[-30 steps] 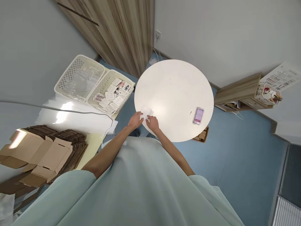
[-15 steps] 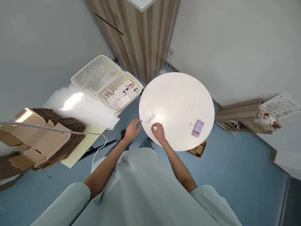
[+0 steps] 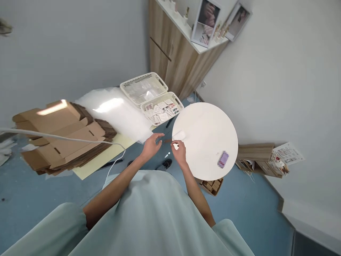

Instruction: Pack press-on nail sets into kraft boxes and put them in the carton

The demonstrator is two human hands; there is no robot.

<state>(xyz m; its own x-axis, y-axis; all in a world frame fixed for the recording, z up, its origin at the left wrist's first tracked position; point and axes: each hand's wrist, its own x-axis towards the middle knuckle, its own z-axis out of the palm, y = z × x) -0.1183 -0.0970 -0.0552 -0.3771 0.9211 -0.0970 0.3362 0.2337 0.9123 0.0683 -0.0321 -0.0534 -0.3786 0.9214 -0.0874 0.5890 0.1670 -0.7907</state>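
Note:
My left hand (image 3: 151, 146) is held in the air left of the round white table (image 3: 210, 124). Its thumb and fingers are apart, and nothing shows between them. My right hand (image 3: 179, 152) is over the table's left edge, thumb and forefinger pinched into a ring. Whatever that pinch may hold is too small to make out. Just beyond the right hand, a small white, partly see-through packet (image 3: 179, 135) lies flat on the tabletop. A purple item (image 3: 223, 159), blurred out, rests near the table's right side.
On the left side table stand flattened cardboard boxes (image 3: 66, 131), a stack of clear plastic sheets (image 3: 119, 113), a basket of clear bags (image 3: 128, 93) and a basket of printed cards (image 3: 181, 106). A white cable (image 3: 66, 137) crosses the left. A box of small cartons (image 3: 213, 186) sits below the table.
The view has swung left and up, so the cabinet top with framed pictures shows. My left hand is now farther from the packet and off the table edge. My right hand keeps its pinch.

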